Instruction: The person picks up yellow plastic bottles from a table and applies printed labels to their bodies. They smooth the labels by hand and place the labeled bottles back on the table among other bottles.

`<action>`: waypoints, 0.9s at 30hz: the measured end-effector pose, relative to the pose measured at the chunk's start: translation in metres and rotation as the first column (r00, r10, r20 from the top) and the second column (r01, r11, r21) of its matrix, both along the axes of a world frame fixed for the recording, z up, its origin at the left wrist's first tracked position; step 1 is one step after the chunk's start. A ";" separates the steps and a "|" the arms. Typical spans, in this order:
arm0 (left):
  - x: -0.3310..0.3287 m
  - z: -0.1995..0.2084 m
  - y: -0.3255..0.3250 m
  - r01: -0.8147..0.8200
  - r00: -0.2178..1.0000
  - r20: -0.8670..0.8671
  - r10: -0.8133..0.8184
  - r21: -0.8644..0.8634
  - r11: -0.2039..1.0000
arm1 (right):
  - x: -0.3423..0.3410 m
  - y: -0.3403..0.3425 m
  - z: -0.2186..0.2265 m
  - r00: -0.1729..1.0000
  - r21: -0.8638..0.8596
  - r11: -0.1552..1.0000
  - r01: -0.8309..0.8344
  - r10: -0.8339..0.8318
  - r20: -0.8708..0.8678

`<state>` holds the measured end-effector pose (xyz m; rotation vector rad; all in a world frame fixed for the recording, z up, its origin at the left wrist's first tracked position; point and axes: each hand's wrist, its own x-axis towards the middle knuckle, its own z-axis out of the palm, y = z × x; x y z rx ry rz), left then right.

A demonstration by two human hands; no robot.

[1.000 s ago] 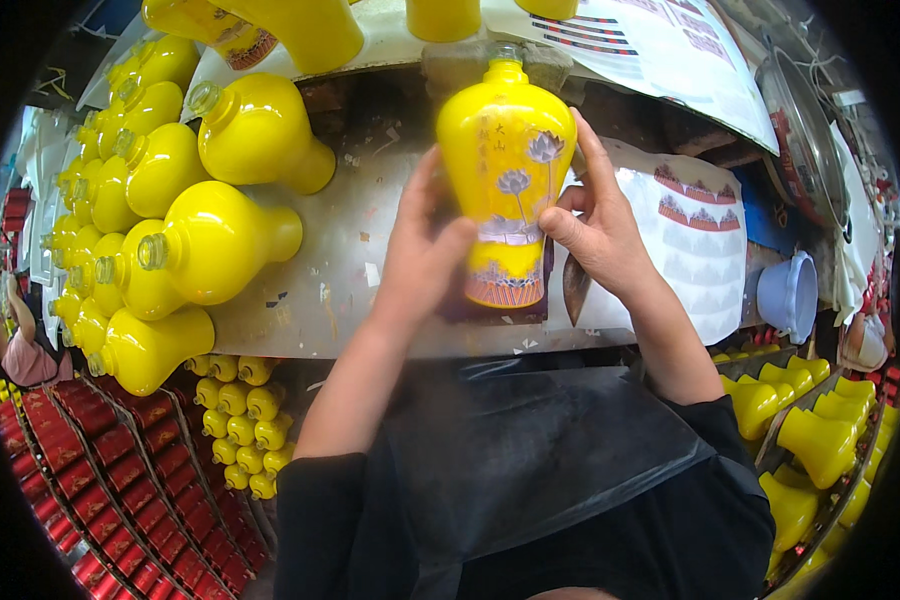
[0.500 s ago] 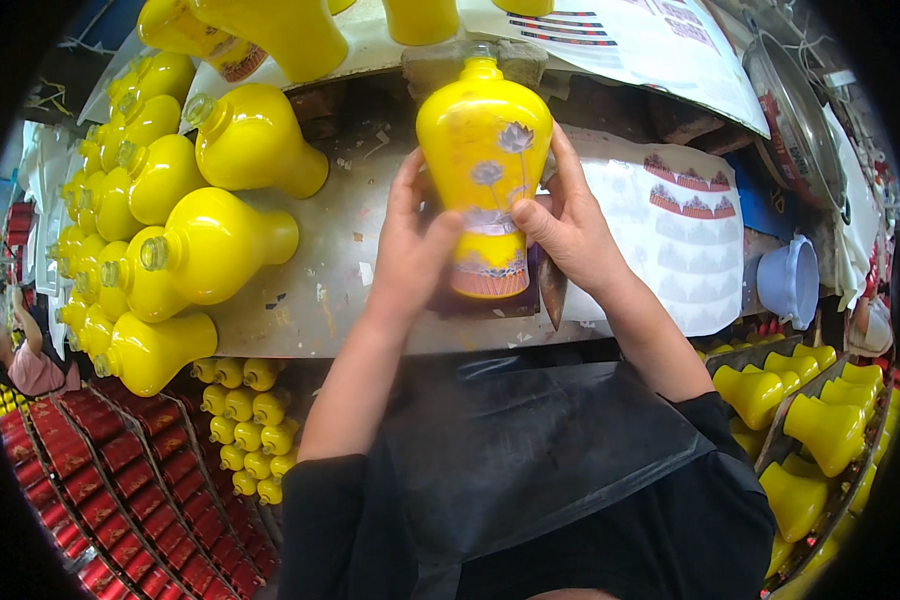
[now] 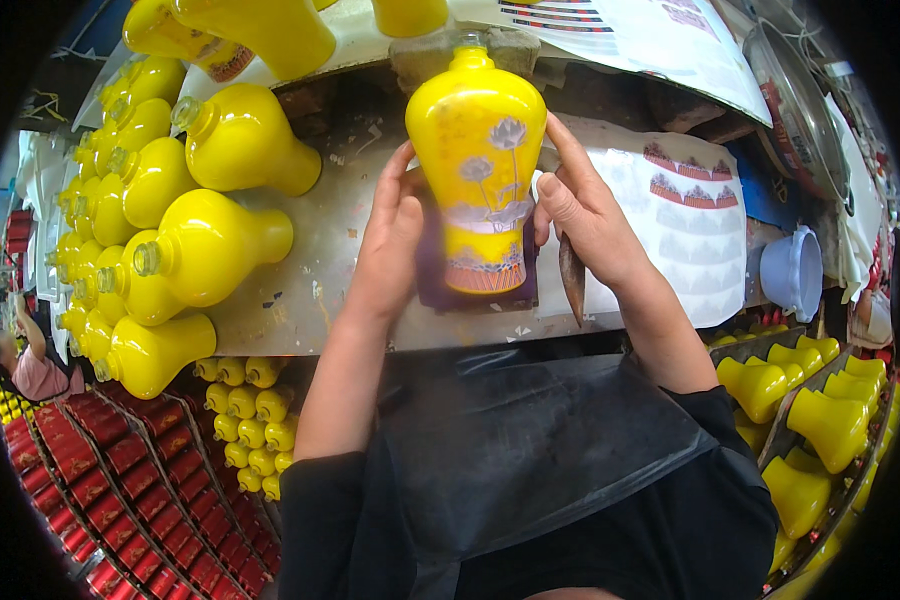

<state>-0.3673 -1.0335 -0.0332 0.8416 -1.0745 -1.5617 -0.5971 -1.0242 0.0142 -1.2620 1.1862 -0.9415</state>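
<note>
A glossy yellow bottle (image 3: 470,130) with grey-purple lotus decoration and a patterned band at its foot lies face up in front of me, its clear neck against a stone-like block (image 3: 420,62). My left hand (image 3: 392,235) cups its left side, fingertips at the edge and thumb off the front. On the other side my right hand (image 3: 595,220) has its fingers along the bottle's edge, its thumb bent beside the lower body. Under the bottle's lower part shows a dark purple pad (image 3: 432,265). A brown pointed tool (image 3: 572,280) lies below my right hand.
Several plain yellow bottles (image 3: 225,245) lie at the left of the metal worktop (image 3: 300,300). A printed decal sheet (image 3: 695,240) and a pale blue bucket (image 3: 790,275) are at the right. Racks of yellow bottles (image 3: 825,425) and red items (image 3: 130,460) flank me; a person (image 3: 35,365) is far left.
Both thumbs have come off the bottle's front, and my hands now sit at its sides. The lotus decoration shows more fully. The bottle has shifted slightly left in view.
</note>
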 end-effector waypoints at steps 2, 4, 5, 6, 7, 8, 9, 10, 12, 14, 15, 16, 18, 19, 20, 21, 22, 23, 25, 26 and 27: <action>-0.005 0.004 0.000 -0.018 0.999 0.037 0.020 -0.051 0.999 | -0.001 0.001 -0.001 0.999 -0.011 1.000 -0.011 0.010 -0.052; -0.010 0.011 -0.001 -0.053 0.975 0.206 0.083 -0.149 0.987 | 0.001 0.003 -0.001 0.997 -0.021 1.000 0.022 -0.024 -0.078; -0.013 0.014 -0.001 -0.066 0.949 0.293 0.114 -0.167 0.984 | 0.003 0.004 0.000 0.995 -0.036 0.999 0.036 -0.039 -0.096; -0.014 0.018 -0.001 -0.024 0.944 0.324 0.071 -0.148 0.989 | 0.004 0.006 0.001 0.993 -0.043 0.999 0.030 -0.034 -0.112; -0.015 0.023 -0.001 0.015 0.933 0.359 0.022 -0.098 0.995 | 0.006 0.007 0.002 0.991 -0.059 0.998 0.027 -0.035 -0.130; -0.015 0.026 -0.001 0.051 0.919 0.393 -0.028 -0.046 0.998 | 0.006 0.008 0.003 0.988 -0.080 0.996 0.028 -0.040 -0.152; -0.017 0.028 -0.001 0.047 0.930 0.367 -0.035 -0.022 0.999 | 0.006 0.009 0.005 0.983 -0.085 0.996 0.028 -0.042 -0.177; -0.019 0.030 -0.002 0.044 0.939 0.341 -0.042 0.002 0.999 | 0.006 0.009 0.006 0.977 -0.093 0.995 0.033 -0.052 -0.207; -0.021 0.031 -0.002 0.048 0.960 0.275 -0.053 0.025 0.999 | 0.003 0.007 0.007 0.978 -0.074 0.996 0.051 -0.064 -0.198; -0.021 0.030 -0.002 0.049 0.982 0.183 -0.053 0.027 0.998 | 0.000 0.006 0.007 0.988 -0.024 0.997 0.074 -0.076 -0.132; -0.022 0.029 -0.001 0.019 0.980 0.197 -0.014 -0.027 0.999 | -0.001 0.006 0.006 0.991 -0.021 0.997 0.070 -0.072 -0.115; -0.023 0.027 -0.001 -0.019 0.980 0.197 0.034 -0.080 0.997 | -0.001 0.006 0.005 0.991 -0.029 0.997 0.071 -0.074 -0.109; -0.023 0.026 -0.004 -0.071 0.924 0.336 0.181 -0.315 0.946 | 0.002 0.008 0.003 0.990 -0.039 0.997 0.061 -0.065 -0.125; -0.021 0.026 -0.010 -0.053 0.844 0.445 0.299 -0.485 0.873 | 0.005 0.009 0.001 0.987 -0.039 0.998 0.049 -0.055 -0.148; -0.020 0.027 -0.013 -0.024 0.762 0.505 0.404 -0.602 0.798 | 0.007 0.010 0.000 0.981 -0.033 0.998 0.048 -0.054 -0.186; -0.019 0.029 -0.012 0.070 0.687 0.587 0.429 -0.641 0.765 | 0.011 0.009 -0.002 0.976 -0.095 0.994 0.048 -0.067 -0.208; -0.017 0.031 -0.013 0.143 0.624 0.650 0.434 -0.641 0.754 | 0.014 0.008 -0.003 0.978 -0.090 0.994 0.067 -0.084 -0.189; -0.016 0.033 -0.013 0.217 0.558 0.697 0.451 -0.647 0.731 | 0.016 0.007 -0.004 0.979 -0.096 0.991 0.088 -0.104 -0.174; -0.013 0.037 -0.014 0.230 0.530 0.708 0.467 -0.650 0.724 | 0.016 0.006 -0.004 0.983 -0.083 0.991 0.109 -0.120 -0.139; -0.012 0.039 -0.014 0.236 0.517 0.709 0.480 -0.657 0.716 | 0.015 0.004 -0.003 0.986 -0.063 0.992 0.107 -0.114 -0.120; -0.010 0.041 -0.016 0.226 0.544 0.688 0.480 -0.671 0.706 | 0.015 0.005 -0.003 0.985 -0.045 0.990 0.132 -0.136 -0.109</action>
